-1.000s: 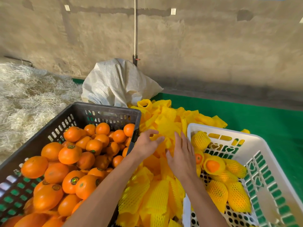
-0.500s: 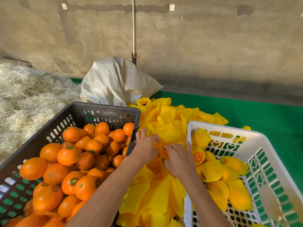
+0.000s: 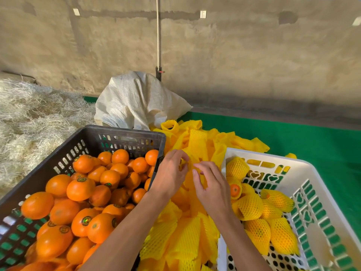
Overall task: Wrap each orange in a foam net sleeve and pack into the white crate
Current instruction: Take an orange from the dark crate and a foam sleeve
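Yellow foam net sleeves (image 3: pixel 197 145) lie heaped at centre frame, between the two crates, within reach of both. Both hands work one sleeve (image 3: pixel 192 169) at the top of the heap: the left hand (image 3: pixel 170 176) pinches its edge with curled fingers, and the right hand (image 3: pixel 212 184) grips it from the other side, probably to pull the mouth open for a fruit. No orange is in either hand. Bare oranges (image 3: pixel 82 189), glossy and many bearing round stickers, fill the dark crate (image 3: pixel 125 132) at lower left. Sleeved oranges (image 3: pixel 252 207) cover part of the floor of the white crate (image 3: pixel 304 169) at lower right, orange skin showing at the open ends of some sleeves. Behind stand a white woven sack (image 3: pixel 136 100), straw (image 3: pixel 35 118) at left and green matting (image 3: pixel 312 145).
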### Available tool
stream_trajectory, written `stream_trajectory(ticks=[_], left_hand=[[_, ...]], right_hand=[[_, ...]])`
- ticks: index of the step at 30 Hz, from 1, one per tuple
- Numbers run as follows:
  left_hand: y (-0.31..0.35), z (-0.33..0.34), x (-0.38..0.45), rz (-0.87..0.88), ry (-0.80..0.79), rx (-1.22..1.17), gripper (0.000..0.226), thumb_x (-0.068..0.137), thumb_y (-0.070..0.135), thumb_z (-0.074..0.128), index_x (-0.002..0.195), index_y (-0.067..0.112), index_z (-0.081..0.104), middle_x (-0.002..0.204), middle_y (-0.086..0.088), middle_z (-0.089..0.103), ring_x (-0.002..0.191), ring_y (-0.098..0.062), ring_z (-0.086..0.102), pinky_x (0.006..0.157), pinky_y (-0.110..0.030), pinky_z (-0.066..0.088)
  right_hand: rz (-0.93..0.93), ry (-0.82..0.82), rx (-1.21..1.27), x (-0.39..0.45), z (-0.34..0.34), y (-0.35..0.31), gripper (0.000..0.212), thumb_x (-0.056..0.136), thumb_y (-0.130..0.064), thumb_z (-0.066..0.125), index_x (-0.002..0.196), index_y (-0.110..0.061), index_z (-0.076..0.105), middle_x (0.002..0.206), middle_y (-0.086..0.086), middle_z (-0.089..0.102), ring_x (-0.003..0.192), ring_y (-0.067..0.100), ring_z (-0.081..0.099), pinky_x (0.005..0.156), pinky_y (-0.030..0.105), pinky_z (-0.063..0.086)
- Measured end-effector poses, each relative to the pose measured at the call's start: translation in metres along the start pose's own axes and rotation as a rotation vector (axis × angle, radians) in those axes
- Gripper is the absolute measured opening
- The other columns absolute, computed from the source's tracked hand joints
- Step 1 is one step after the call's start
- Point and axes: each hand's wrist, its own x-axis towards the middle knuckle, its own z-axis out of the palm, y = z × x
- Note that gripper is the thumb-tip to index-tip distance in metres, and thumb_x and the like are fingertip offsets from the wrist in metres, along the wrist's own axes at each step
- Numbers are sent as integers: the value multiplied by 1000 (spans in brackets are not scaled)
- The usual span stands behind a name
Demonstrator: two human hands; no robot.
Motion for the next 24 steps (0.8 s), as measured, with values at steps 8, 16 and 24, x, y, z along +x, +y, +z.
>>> stream_trajectory(ticks=[8, 16, 24], left_hand=[[-1, 0, -1, -14, -42, -74, 22, 96, 5, 66, 108, 17, 79, 108, 3, 75, 104, -12, 64, 87, -31, 54], [2, 3, -2, -205, -70, -526, 17, 95, 5, 68, 98, 19, 78, 94, 3, 75, 87, -17, 71, 75, -30, 59], [6, 1, -2, -283, -297, -751, 19, 95, -10, 62, 110, -3, 71, 103, -18, 71, 94, -17, 65, 85, -26, 53]], right_hand=[[57, -63, -112, -6, 6, -14, 25, 101, -24, 60, 119, -15, 73, 121, -5, 73, 91, 8, 71, 65, 20, 56], [431, -390, 386, -7, 14, -11, 28, 109, -20, 39, 129, -22, 58, 112, -6, 68, 79, 15, 74, 66, 41, 59], [1200, -112, 906, 1, 13, -11, 20, 103, -25, 55, 102, -17, 74, 78, 1, 75, 52, 20, 68, 43, 26, 48]])
